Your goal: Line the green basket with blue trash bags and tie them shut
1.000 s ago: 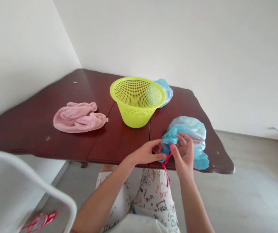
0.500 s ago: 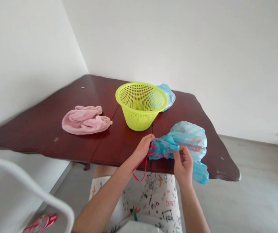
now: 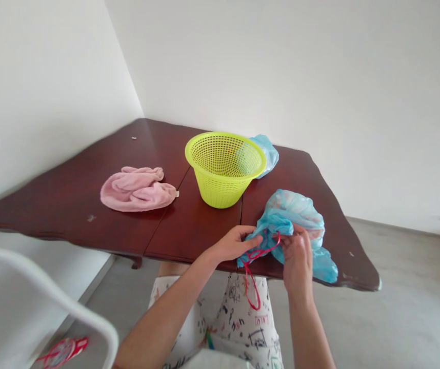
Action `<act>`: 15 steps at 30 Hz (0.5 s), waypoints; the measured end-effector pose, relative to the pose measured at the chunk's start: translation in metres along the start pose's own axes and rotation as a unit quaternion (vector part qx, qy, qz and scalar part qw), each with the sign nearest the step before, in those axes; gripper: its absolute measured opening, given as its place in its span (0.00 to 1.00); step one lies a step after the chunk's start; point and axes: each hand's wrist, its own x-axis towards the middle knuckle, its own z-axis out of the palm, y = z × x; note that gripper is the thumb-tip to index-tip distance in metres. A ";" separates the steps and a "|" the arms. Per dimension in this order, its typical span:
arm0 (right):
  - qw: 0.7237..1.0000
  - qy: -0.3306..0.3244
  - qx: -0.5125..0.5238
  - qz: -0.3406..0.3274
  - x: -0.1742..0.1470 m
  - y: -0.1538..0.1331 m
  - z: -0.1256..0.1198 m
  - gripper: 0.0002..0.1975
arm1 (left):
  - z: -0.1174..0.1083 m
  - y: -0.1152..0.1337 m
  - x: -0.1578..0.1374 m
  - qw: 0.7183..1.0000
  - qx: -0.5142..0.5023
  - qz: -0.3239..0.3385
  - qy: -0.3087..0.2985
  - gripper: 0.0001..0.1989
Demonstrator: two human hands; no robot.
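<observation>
At the table's near edge lies a translucent blue plastic bag [image 3: 295, 207], with something reddish showing faintly inside. My left hand [image 3: 235, 243] pinches the bag's gathered neck from the left, thumb on top. A thin red string [image 3: 254, 294] is looped about the neck and dangles over the table edge. On the other side my right hand [image 3: 297, 253] is closed with its fingertips at the bag's neck and the string; exactly what they pinch is partly hidden.
A yellow-green plastic basket [image 3: 222, 190] stands mid-table, with a second blue bag [image 3: 268, 156] behind it. Folded pink cloth [image 3: 137, 192] lies left on the dark wooden table [image 3: 189, 238]. A white curved rail [image 3: 51, 289] is at lower left, a red-and-white item [image 3: 64, 353] below.
My left hand has shifted right along the bag's neck, its thumb now on top. The right hand has turned inward and moved slightly right. The string's loop hangs farther right.
</observation>
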 end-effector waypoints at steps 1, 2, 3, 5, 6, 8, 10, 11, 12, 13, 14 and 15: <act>0.999 -0.009 -0.048 -0.003 -0.002 0.002 0.001 0.24 | 0.000 0.000 0.000 1.000 -0.003 0.001 -0.013 0.37; 0.995 -0.015 -0.097 -0.002 -0.004 0.005 0.003 0.24 | 0.000 0.001 0.000 1.000 -0.006 0.004 -0.024 0.37; 0.990 -0.021 -0.138 0.002 -0.006 0.007 0.004 0.22 | 0.000 0.002 -0.001 0.999 -0.005 0.008 -0.030 0.37; 0.984 -0.016 -0.177 0.003 -0.008 0.011 0.004 0.20 | -0.001 0.004 0.000 1.000 -0.002 0.019 -0.020 0.36; 0.985 0.001 -0.173 -0.003 -0.007 0.011 0.003 0.19 | -0.001 0.005 0.000 1.000 -0.007 0.025 0.000 0.35; 0.992 0.056 -0.113 -0.019 -0.003 0.009 -0.001 0.16 | -0.002 0.007 0.002 0.996 -0.034 0.038 0.069 0.33; 0.994 0.107 -0.013 -0.019 0.003 0.002 -0.007 0.15 | -0.005 0.007 0.005 0.986 -0.071 0.053 0.143 0.31; 0.992 0.121 0.034 -0.014 0.007 -0.002 -0.011 0.15 | -0.006 0.007 0.006 0.980 -0.089 0.060 0.170 0.30; 0.989 0.130 0.071 -0.009 0.011 -0.006 -0.015 0.15 | -0.007 0.006 0.007 0.974 -0.104 0.067 0.189 0.30; 0.987 0.133 0.094 -0.005 0.014 -0.011 -0.019 0.16 | -0.008 0.005 0.008 0.970 -0.119 0.071 0.202 0.30; 0.985 0.136 0.103 -0.003 0.017 -0.015 -0.024 0.16 | -0.009 0.005 0.009 0.965 -0.137 0.074 0.212 0.29; 0.985 0.138 0.102 -0.003 0.019 -0.019 -0.028 0.17 | -0.010 0.004 0.010 0.960 -0.156 0.075 0.219 0.29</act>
